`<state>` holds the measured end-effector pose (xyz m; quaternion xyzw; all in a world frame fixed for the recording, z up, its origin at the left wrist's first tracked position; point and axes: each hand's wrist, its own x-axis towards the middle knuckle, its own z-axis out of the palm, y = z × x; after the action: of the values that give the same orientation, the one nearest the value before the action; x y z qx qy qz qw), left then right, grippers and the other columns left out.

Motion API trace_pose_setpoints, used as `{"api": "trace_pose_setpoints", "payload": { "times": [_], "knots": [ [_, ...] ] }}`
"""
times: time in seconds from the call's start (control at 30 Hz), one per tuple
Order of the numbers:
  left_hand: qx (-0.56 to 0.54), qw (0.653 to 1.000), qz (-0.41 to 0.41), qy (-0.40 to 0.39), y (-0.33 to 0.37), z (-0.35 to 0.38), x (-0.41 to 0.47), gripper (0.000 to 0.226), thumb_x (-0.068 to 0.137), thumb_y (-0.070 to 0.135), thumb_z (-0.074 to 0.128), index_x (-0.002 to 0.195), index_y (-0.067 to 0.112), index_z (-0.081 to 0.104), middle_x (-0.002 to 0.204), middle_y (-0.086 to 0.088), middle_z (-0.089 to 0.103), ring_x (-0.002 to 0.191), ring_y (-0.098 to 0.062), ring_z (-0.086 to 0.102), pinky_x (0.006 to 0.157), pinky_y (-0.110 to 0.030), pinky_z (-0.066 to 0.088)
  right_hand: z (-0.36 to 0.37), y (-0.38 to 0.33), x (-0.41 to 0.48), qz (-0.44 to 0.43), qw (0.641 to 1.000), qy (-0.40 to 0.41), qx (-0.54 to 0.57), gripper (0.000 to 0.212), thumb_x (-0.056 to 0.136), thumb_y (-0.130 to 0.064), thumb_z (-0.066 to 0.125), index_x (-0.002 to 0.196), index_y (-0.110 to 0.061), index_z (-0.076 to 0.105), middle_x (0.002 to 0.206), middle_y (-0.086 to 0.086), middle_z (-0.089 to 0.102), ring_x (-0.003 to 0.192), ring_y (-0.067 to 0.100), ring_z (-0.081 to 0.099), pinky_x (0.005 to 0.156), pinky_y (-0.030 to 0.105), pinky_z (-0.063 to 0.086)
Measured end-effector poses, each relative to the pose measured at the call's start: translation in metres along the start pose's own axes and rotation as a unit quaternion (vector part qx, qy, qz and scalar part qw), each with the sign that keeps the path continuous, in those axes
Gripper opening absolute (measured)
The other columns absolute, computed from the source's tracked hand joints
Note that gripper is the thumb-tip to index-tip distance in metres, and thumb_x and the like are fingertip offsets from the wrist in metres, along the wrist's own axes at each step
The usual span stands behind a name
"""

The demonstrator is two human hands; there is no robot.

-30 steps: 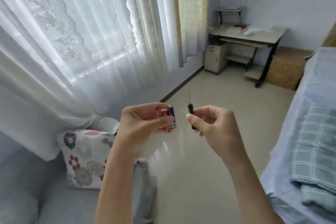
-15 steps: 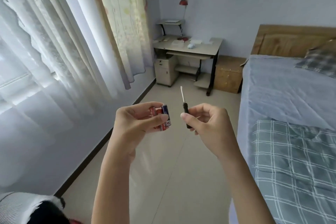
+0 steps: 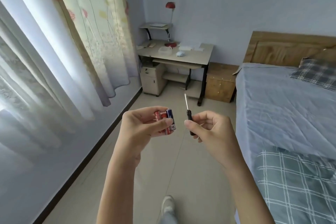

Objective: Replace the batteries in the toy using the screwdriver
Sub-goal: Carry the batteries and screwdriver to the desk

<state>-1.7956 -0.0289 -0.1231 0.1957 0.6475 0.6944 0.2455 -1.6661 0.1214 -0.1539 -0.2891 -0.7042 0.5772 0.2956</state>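
My left hand (image 3: 141, 125) is raised in front of me and grips a small bunch of batteries (image 3: 166, 119), red ones and a blue one, between thumb and fingers. My right hand (image 3: 209, 127) pinches a small screwdriver (image 3: 188, 114) by its black handle, the thin metal shaft pointing up and away. The two hands are level and a short gap apart. A small pale blue object (image 3: 181, 53) lies on the far desk; I cannot tell whether it is the toy.
A desk (image 3: 198, 57) with a red lamp (image 3: 170, 5) stands against the far wall, a wooden cabinet (image 3: 221, 85) beside it. A bed (image 3: 283, 107) with a checked blanket fills the right side. Curtains (image 3: 54, 60) hang along the left. Tiled floor (image 3: 163, 169) runs between; my shoe (image 3: 168, 203) shows below.
The view has swung right and forward, from the window and sofa cushions to the desk and bed. Both hands keep the same grips and the same spacing.
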Motion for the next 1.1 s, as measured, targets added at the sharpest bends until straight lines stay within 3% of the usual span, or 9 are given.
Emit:
{"api": "trace_pose_setpoints", "payload": {
  "times": [0.23, 0.33, 0.63, 0.9, 1.1],
  "knots": [
    [-0.009, 0.999, 0.04, -0.018, 0.037, -0.002, 0.2, 0.026, 0.077, -0.003, 0.09, 0.1, 0.007, 0.084, 0.091, -0.023, 0.08, 0.077, -0.029, 0.079, 0.074, -0.04, 0.068, 0.038, -0.021, 0.194, -0.033, 0.999, 0.043, -0.003, 0.011, 0.086, -0.022, 0.087, 0.088, -0.018, 0.077, 0.077, 0.002, 0.078, 0.063, 0.019, 0.075, 0.059, 0.029, 0.057],
    [-0.001, 0.998, 0.051, -0.024, 0.043, 0.0, 0.231, 0.025, 0.077, -0.003, 0.09, 0.1, 0.006, 0.084, 0.09, -0.023, 0.08, 0.077, -0.03, 0.079, 0.073, -0.038, 0.067, 0.042, -0.023, 0.218, -0.025, 0.998, 0.05, 0.007, 0.011, 0.086, -0.022, 0.087, 0.088, -0.017, 0.077, 0.077, 0.003, 0.078, 0.061, 0.02, 0.074, 0.06, 0.031, 0.057],
    [-0.002, 0.999, 0.0, -0.045, 0.025, 0.026, 0.399, 0.027, 0.076, -0.003, 0.09, 0.101, 0.005, 0.084, 0.088, -0.021, 0.079, 0.077, -0.031, 0.078, 0.078, -0.044, 0.068, 0.053, 0.016, 0.37, 0.027, 0.996, 0.085, 0.014, 0.013, 0.086, -0.02, 0.087, 0.09, -0.013, 0.076, 0.076, 0.006, 0.077, 0.06, 0.019, 0.073, 0.057, 0.029, 0.055],
    [0.001, 0.999, 0.014, -0.036, 0.026, 0.073, 0.57, 0.028, 0.076, -0.002, 0.09, 0.103, 0.005, 0.083, 0.093, -0.025, 0.08, 0.081, -0.036, 0.079, 0.082, -0.049, 0.068, 0.039, 0.042, 0.556, 0.015, 0.996, 0.075, 0.041, 0.015, 0.087, -0.018, 0.086, 0.094, -0.01, 0.076, 0.079, 0.009, 0.077, 0.059, 0.016, 0.07, 0.054, 0.025, 0.054],
    [-0.032, 0.998, 0.028, -0.044, 0.045, 0.119, 0.693, 0.032, 0.077, -0.006, 0.087, 0.107, 0.002, 0.082, 0.097, -0.025, 0.08, 0.081, -0.032, 0.079, 0.075, -0.038, 0.067, 0.012, 0.037, 0.691, -0.001, 0.995, 0.088, 0.05, 0.014, 0.088, -0.016, 0.085, 0.095, -0.008, 0.076, 0.083, 0.012, 0.079, 0.06, 0.019, 0.07, 0.053, 0.026, 0.055]
  ]
}}
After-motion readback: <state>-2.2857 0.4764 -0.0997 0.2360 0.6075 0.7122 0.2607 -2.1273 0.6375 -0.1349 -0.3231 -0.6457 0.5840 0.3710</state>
